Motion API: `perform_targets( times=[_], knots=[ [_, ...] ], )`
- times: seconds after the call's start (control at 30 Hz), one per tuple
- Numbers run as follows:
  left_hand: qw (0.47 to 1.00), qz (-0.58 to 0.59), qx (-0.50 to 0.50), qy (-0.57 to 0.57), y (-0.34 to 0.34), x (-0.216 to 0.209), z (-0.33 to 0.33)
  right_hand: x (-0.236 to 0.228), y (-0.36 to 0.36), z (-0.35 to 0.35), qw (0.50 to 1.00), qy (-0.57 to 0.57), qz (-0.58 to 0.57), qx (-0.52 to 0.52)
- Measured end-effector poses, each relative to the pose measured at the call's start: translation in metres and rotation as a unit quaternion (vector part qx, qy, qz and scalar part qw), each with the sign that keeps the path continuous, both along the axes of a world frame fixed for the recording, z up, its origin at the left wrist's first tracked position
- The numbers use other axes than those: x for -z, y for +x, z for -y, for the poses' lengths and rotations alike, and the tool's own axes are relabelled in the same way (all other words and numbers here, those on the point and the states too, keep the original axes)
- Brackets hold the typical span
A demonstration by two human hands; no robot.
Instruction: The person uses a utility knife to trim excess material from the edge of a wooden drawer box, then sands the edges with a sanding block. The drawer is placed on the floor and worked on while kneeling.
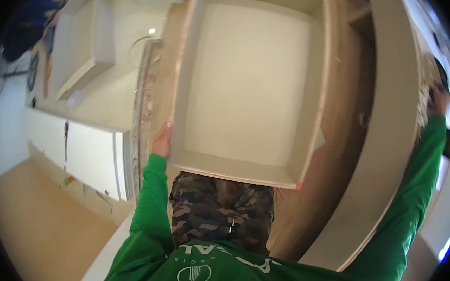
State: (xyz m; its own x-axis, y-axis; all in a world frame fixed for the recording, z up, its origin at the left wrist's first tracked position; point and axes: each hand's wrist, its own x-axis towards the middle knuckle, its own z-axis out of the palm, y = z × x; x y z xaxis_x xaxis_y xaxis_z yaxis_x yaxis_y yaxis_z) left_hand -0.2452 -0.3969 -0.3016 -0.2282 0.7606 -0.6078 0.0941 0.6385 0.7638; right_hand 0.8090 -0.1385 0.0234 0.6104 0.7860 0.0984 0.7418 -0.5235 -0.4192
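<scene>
In front of me is a large shallow open box (pixel 247 84), like a drawer or cabinet carcass, with a pale inside and raw wood-coloured edges. My left hand (pixel 162 140) grips its left side near the lower corner; the thumb side shows and the other fingers are partly hidden. Far to the right, my right hand (pixel 438 100) reaches out past a long pale panel (pixel 391 115). Its fingers look closed around a dark thing beside a light-coloured object; blur and the picture's rim keep me from telling what it is.
On the left stand a stack of white panels (pixel 78 146) with a screwdriver-like tool (pixel 66 134) on top, and another pale open box (pixel 83 42). A fan (pixel 13 76) and a person in dark clothes (pixel 29 27) are at the far left. Brown wood lies under the box.
</scene>
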Motion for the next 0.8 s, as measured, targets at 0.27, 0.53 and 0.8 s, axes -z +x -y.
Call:
perform_targets(
  times=[0.27,0.53,0.8],
  knots=[
    [0.958,-0.199,0.068,0.197,0.028,-0.03,0.017,-0.081,-0.298,0.085,0.889,0.19,0.411,-0.063],
    [0.888,-0.277,0.301,0.211,0.175,-0.053,0.052,0.07,-0.523,0.33,0.942,0.195,0.159,-0.224],
    [0.842,-0.377,0.369,-0.114,0.228,-0.083,0.046,0.23,-0.593,0.486,0.984,0.003,0.024,-0.174]
  ],
)
